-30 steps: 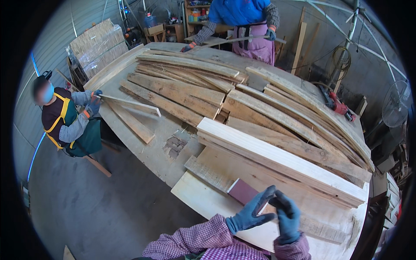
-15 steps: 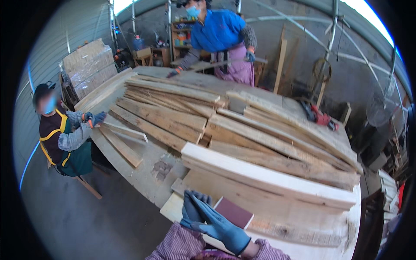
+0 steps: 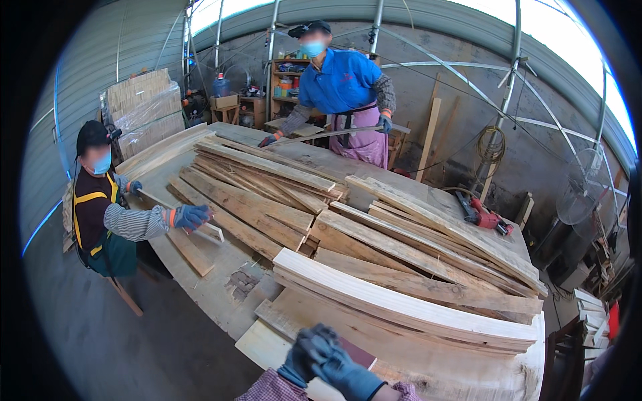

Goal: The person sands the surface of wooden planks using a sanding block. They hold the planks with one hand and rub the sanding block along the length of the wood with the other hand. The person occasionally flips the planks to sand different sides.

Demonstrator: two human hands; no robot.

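Head view: the wearer's gloved left hand (image 3: 301, 359) and right hand (image 3: 349, 376) are folded together at the near edge, palms turned in; the grip looks narrow, though the overlapping gloves hide whether anything is held between them, so I cannot tell. A maroon-faced piece (image 3: 360, 354) lies just beyond and to the right of the gloves, partly covered by them, on the near side of the counter (image 3: 212, 294). Beyond it, pale planks (image 3: 401, 302) are stacked lengthwise with their edges aligned, so that stack seems to be in order. Less settled, by the look of it, are the rough boards (image 3: 234, 200) across the middle, which lie at uneven angles in two loose spreads, left and right. On the left, a co-worker (image 3: 93, 194) has a narrow plank (image 3: 212, 232) close to both hands; on the far side, another co-worker (image 3: 341, 87) holds a long strip (image 3: 321, 136) near its ends, so work at those places appears unfinished. A red power tool (image 3: 488, 217) rests at the far right, with no hand on it.
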